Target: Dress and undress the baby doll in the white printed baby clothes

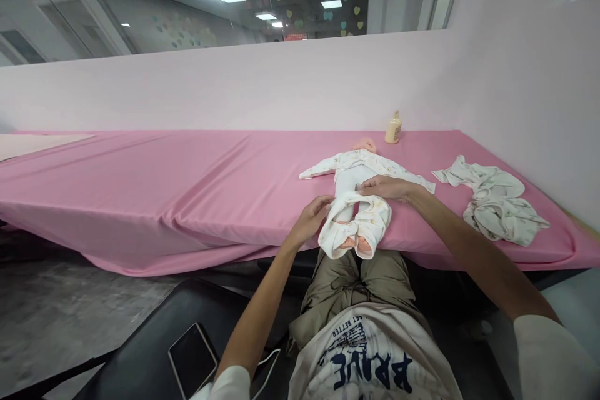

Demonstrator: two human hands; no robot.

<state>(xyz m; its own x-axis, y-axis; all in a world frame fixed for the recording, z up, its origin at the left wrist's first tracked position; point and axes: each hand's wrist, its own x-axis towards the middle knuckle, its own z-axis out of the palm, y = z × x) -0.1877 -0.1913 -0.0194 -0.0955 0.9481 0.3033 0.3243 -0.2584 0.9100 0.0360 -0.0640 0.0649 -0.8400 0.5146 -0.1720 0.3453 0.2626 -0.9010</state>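
Note:
A baby doll point(366, 145) lies on its back on the pink-covered table, its head toward the wall. It has on a white printed long-sleeved top point(323, 166) with the arms spread. White printed baby pants point(379, 217) are bunched around its lower legs, and both feet stick out at the table's near edge. My left hand point(311, 219) grips the left side of the pants with bent fingers. My right hand point(385, 187) reaches in from the right, its fingers closed at the top edge of the pants; the fingertips are partly hidden.
Two crumpled pale garments point(504, 203) lie on the right of the pink cloth point(225, 181). A cream pump bottle point(393, 128) stands at the back near the wall. A phone point(193, 359) rests on a black seat point(206, 306) at my left, beside a white cable point(267, 372).

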